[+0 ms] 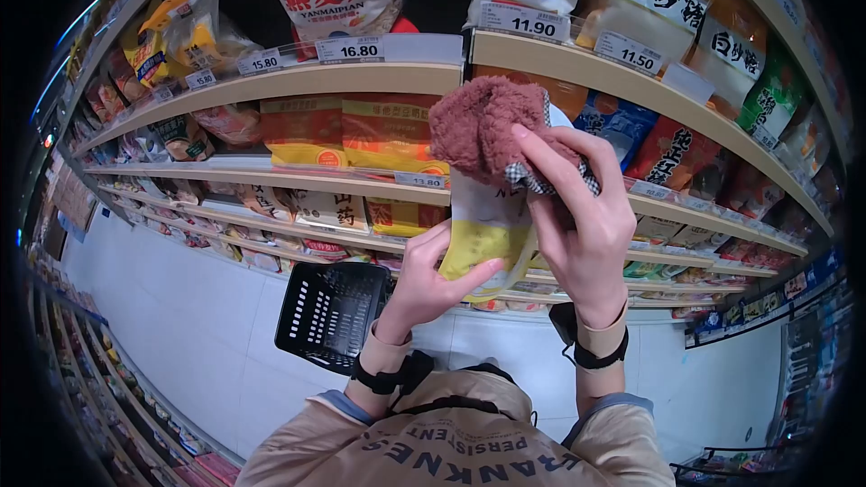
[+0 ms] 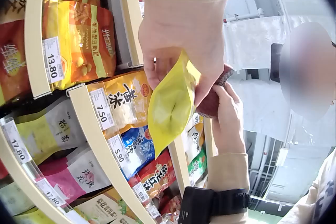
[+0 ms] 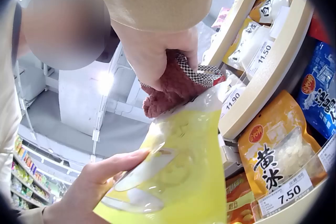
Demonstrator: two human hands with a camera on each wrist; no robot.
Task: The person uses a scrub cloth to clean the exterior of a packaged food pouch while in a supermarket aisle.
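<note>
A yellow and white bag (image 1: 475, 239) is held up in front of the shelves; its yellow bottom (image 2: 170, 109) faces the left wrist view. The left hand (image 1: 427, 281) grips the bag low down, thumb across its face. Above, the right hand (image 1: 586, 216) holds a reddish-brown fluffy cloth (image 1: 492, 126) with black-and-white checked trim against the bag's top. In the right wrist view the cloth (image 3: 170, 90) lies over the upper edge of the bag (image 3: 184, 166), under the right hand's (image 3: 157, 50) fingers.
Shelves (image 1: 361, 79) with packaged foods and price tags curve across the front, including an orange bag (image 3: 278, 150) tagged 7.50. A black basket (image 1: 332, 316) is on the floor at the lower left. More shelves (image 1: 117, 379) run along the far left.
</note>
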